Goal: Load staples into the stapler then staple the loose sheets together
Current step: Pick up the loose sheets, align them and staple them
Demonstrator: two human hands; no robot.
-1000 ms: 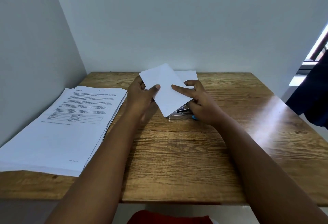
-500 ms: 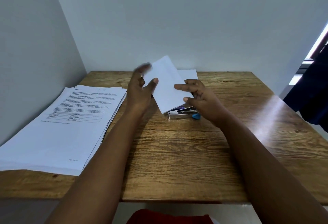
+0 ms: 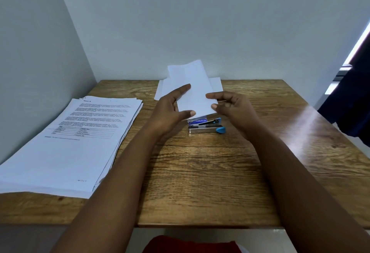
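We see a wooden surface (image 3: 200,182) with strong grain and a soft sheen at its right side. On its left lies a thick stack of printed sheets (image 3: 66,152), white, edges slightly fanned, with text and a small table on the top page. Near the far edge lie loose blank sheets (image 3: 160,90). Above them we see a small white folded sheet (image 3: 194,92) tilted up, our left hand (image 3: 170,110) grasping its left edge between thumb and fingers, our right hand (image 3: 232,108) pinching its right edge. Just beneath sits the stapler (image 3: 206,125), metal base, dark top, blue rounded end, on the surface between our hands.
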